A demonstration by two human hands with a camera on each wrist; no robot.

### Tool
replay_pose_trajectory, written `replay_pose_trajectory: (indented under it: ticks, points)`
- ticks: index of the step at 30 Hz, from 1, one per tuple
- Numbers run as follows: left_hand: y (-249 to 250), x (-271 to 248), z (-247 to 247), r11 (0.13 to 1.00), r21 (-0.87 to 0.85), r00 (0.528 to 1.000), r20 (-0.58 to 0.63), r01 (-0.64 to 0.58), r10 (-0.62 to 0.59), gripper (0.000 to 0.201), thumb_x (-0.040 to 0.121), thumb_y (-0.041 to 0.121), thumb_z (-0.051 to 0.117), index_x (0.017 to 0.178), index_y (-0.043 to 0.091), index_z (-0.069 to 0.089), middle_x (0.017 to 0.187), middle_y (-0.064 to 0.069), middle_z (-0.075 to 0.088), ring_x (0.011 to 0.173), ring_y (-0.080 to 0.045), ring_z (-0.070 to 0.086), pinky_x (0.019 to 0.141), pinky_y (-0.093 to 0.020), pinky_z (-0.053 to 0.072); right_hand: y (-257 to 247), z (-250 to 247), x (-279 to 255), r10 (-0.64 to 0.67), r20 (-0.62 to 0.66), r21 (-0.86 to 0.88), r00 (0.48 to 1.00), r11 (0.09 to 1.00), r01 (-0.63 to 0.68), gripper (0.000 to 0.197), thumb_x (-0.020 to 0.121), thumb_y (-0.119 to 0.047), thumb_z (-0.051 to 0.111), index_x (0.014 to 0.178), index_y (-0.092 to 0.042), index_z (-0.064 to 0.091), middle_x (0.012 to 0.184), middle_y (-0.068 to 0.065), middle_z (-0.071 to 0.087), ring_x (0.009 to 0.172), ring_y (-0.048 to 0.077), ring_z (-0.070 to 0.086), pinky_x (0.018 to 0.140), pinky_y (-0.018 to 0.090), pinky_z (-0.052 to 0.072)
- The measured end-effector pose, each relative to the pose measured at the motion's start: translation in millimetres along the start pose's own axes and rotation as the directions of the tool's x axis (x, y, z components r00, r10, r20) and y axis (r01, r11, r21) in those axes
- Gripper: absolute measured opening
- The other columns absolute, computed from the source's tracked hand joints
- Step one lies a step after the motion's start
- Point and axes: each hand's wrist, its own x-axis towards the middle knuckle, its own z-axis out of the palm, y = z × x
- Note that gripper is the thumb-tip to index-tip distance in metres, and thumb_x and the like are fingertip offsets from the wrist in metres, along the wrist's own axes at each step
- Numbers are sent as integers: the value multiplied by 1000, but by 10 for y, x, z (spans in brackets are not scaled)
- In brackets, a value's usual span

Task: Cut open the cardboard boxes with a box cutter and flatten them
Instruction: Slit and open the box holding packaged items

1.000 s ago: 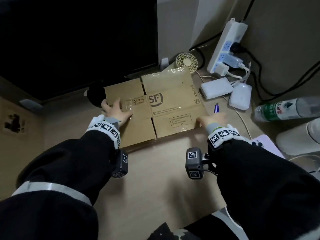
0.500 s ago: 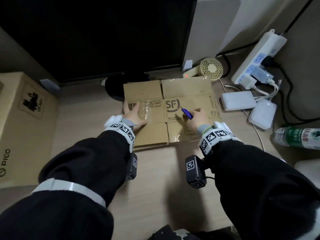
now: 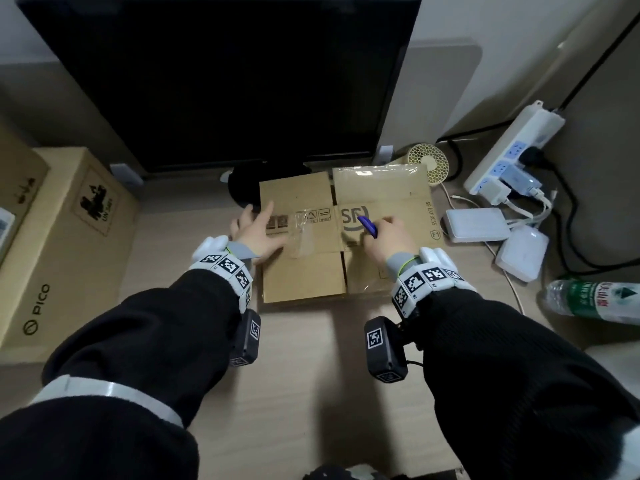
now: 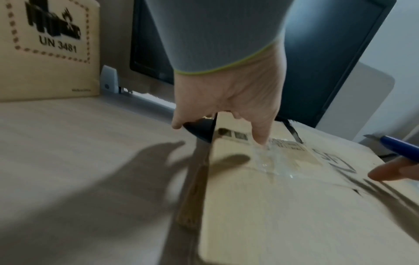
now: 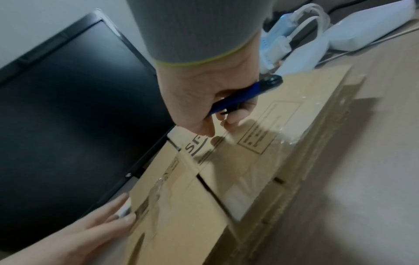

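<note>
A flattened brown SF cardboard box (image 3: 381, 199) lies on the desk in front of the monitor, with clear tape across its flaps. My left hand (image 3: 258, 230) rests on its left part with straight, spread fingers; one fingertip (image 4: 260, 139) touches the tape. My right hand (image 3: 388, 240) grips a blue box cutter (image 3: 367, 226) over the printed SF logo, its tip pointing to the far left. In the right wrist view the cutter (image 5: 244, 95) sits in the curled fingers just above the box (image 5: 294, 125). The blade is too small to see.
A black monitor (image 3: 214, 74) stands right behind the box. A large PICO carton (image 3: 69, 244) stands at the left. To the right are a small fan (image 3: 427, 162), a power strip (image 3: 512, 147), white chargers (image 3: 478, 223) with cables, and a lying water bottle (image 3: 595, 301).
My right hand has moved left from the box's right edge to the SF logo with the cutter. The left hand stays on the left part. The head view has tilted up.
</note>
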Motion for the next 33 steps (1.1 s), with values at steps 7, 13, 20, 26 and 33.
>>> replay_pose_trajectory:
  ticks: [7, 13, 20, 26, 33]
  points:
    - [-46, -408, -900, 988, -139, 971, -238, -64, 29, 74, 97, 41, 48, 154, 16, 7, 156, -16, 21, 144, -32, 13, 114, -34, 11, -1054, -6, -194, -219, -33, 130, 975, 966, 222, 32, 93, -18, 44, 120, -11, 60, 121, 14, 55, 101, 33, 58, 83, 32, 45]
    - [-480, -1098, -1771, 976, -123, 893, -436, -180, 109, 66, 91, 40, 54, 147, 12, 33, 147, -11, 41, 138, -26, 31, 115, -34, 21, -2321, 167, -643, -408, -4, 407, 913, 833, 374, 23, 92, -23, 48, 104, -13, 64, 93, 12, 65, 89, 31, 60, 82, 38, 48]
    - [-1285, -1774, -2609, 959, -197, 811, -583, -203, 52, 59, 78, 37, 54, 131, 10, 53, 133, -11, 52, 126, -21, 47, 108, -31, 33, -3513, 570, -1400, -539, 123, 595, 833, 712, 373, 23, 88, -27, 45, 68, -18, 49, 75, 6, 56, 60, 23, 47, 59, 28, 37]
    - [-2301, -2028, -2988, 967, -239, 661, -713, 84, -234, 46, 84, 43, 61, 125, 22, 58, 142, -9, 41, 136, -26, 30, 114, -35, 22, -3937, 949, -1775, -535, 153, 513, 831, 762, 396, 41, 86, -50, 56, 68, -18, 39, 65, -1, 46, 56, 18, 43, 63, 32, 41]
    - [-3149, -2064, -3107, 862, -497, 664, -610, 103, -431, 70, 88, 40, 61, 148, 17, 31, 149, -9, 35, 134, -28, 38, 108, -37, 31, -4204, 1140, -1909, -434, 155, 606, 888, 751, 262, 61, 73, -47, 74, 115, -10, 50, 104, 4, 57, 85, 19, 58, 79, 43, 58]
